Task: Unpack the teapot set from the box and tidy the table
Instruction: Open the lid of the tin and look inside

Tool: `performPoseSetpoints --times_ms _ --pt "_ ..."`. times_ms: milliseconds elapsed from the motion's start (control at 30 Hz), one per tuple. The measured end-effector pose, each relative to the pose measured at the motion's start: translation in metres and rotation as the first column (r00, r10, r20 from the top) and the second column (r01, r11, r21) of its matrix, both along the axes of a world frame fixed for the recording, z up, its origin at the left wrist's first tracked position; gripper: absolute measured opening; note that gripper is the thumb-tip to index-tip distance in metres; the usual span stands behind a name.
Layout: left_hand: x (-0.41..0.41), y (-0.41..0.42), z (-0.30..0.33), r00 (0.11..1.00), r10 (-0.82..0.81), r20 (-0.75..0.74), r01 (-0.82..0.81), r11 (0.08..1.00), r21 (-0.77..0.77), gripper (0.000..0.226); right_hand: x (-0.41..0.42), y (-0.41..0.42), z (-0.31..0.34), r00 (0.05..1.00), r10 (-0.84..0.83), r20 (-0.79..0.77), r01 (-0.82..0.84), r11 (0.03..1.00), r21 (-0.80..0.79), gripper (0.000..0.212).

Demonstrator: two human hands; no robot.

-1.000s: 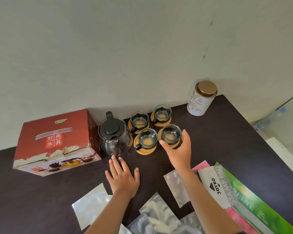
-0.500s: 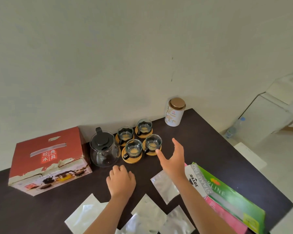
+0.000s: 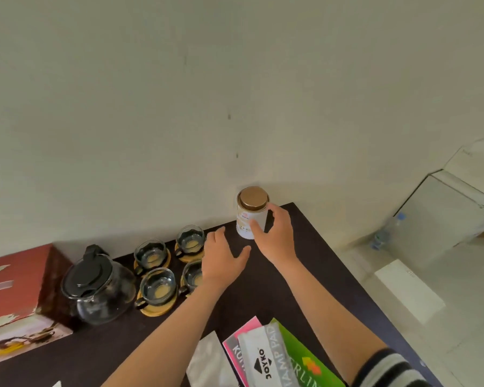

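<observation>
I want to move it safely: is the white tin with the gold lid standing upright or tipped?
Upright. The tin stands on the table with its gold lid on top; the right hand wraps around it.

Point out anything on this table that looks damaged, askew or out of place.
The red box at the left looks damaged: its printed surface is torn away in ragged pale patches along the edge. Clear plastic wrappers lie loose near the front, beside the stationery packs. The teapot and cups stand upright; nothing is spilled.
</observation>
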State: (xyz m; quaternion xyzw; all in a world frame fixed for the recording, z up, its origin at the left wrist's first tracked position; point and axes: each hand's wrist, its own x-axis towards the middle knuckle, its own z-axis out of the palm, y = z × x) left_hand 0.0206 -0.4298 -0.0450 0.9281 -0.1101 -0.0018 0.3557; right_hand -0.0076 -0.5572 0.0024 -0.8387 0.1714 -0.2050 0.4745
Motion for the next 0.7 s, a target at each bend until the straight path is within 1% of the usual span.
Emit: performPoseSetpoints --times_ms 67,133,200,333,433,567,633,700 --pt "0.018 -0.020 -0.004 0.998 0.009 -0.056 -0.008 1.000 0.005 0.093 0.024 -0.021 -0.006 1.000 0.012 -0.011 -0.012 1.000 -0.001 0.056" --pt "0.036 -0.036 -0.007 0.992 0.033 -0.120 -0.037 0.999 -0.033 0.102 0.049 -0.036 -0.014 0.998 0.035 -0.044 -0.035 0.999 -0.016 0.056" --pt "0.052 -0.049 -0.013 0.988 0.057 -0.145 -0.068 0.995 -0.069 0.109 0.071 -0.047 -0.022 0.994 0.051 -0.094 -0.057 0.997 -0.059 0.058" --pt "0.076 -0.073 -0.026 0.976 0.076 -0.205 -0.103 0.987 -0.123 0.114 0.096 -0.060 -0.033 0.978 0.117 -0.173 -0.132 0.988 -0.080 0.084" --pt "0.090 -0.088 -0.038 0.978 0.095 -0.187 -0.132 0.972 -0.196 0.105 0.105 -0.064 -0.043 0.967 0.156 -0.203 -0.180 0.978 -0.104 0.091" --pt "0.097 -0.100 -0.044 0.980 0.144 -0.141 -0.170 0.965 -0.200 0.086 0.110 -0.066 -0.052 0.978 0.145 -0.151 -0.161 0.982 -0.095 0.084" --pt "0.097 -0.100 -0.044 0.981 0.145 -0.131 -0.171 0.961 -0.217 0.083 0.110 -0.068 -0.050 0.980 0.151 -0.130 -0.163 0.983 -0.083 0.080" --pt "0.097 -0.097 -0.043 0.981 0.143 -0.129 -0.170 0.957 -0.234 0.083 0.110 -0.070 -0.046 0.982 0.153 -0.109 -0.157 0.987 -0.032 0.079"
